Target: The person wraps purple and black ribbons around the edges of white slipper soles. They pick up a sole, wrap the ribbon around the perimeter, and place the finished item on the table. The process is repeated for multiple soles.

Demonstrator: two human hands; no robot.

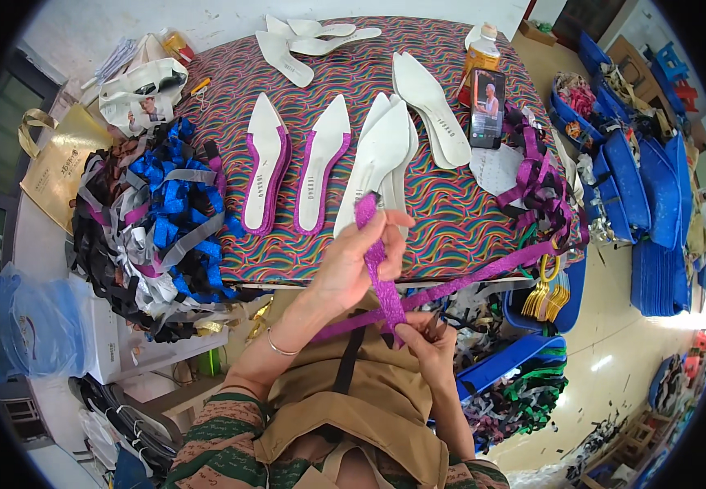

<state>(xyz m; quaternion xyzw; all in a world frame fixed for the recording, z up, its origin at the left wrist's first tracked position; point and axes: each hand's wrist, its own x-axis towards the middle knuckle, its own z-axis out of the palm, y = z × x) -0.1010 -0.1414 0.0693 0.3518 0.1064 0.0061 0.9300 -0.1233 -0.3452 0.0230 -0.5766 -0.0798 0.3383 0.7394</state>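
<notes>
My left hand point(357, 257) grips the upper end of a glittery purple strip point(381, 281) between its fingers, in front of the table edge. Lower down, my right hand point(432, 344) pinches the same strip between thumb and fingers. A long purple length point(483, 270) stretches away to the right toward a tangled purple pile point(536, 175). Just beyond my left hand lies a stack of plain white pointed insoles point(379, 151). To its left are a single-looking insole with purple edging point(324, 163) and a thicker stack of purple-edged insoles point(266, 167).
More white insoles point(430, 114) lie at the right and others point(284, 57) at the back. A phone point(487, 110) leans against a bottle point(483, 53). Blue, black and silver strips point(153, 220) heap at the left. A blue bin with gold pieces point(569, 314) stands right of the table.
</notes>
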